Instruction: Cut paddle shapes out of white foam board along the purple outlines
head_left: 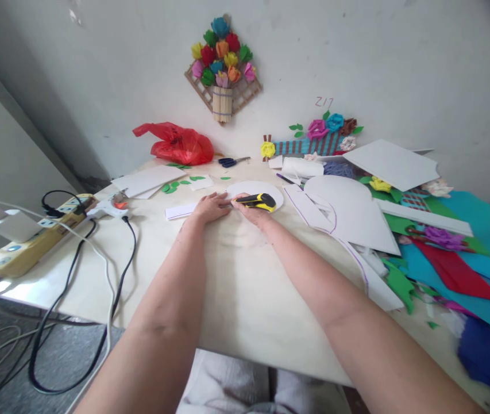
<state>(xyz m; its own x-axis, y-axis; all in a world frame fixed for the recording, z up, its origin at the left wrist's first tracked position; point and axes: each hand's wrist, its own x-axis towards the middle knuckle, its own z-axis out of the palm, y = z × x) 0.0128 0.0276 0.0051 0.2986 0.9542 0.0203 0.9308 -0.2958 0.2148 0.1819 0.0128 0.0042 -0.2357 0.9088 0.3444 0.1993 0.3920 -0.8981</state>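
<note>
My right hand (251, 214) is closed round a yellow and black utility knife (258, 200), held over the near edge of a white foam disc (255, 190). My left hand (211, 206) lies flat on the table with its fingers stretched toward the disc's left edge, next to a white strip (180, 210). Both forearms reach far out across the pale tabletop (236, 293).
White foam offcuts (348, 215) and coloured paper scraps (451, 259) pile up at the right. A power strip (33, 238) with black and white cables sits at the left edge. A red plastic bag (178, 144), blue scissors (230, 161) and paper flower crafts (223, 57) are by the wall.
</note>
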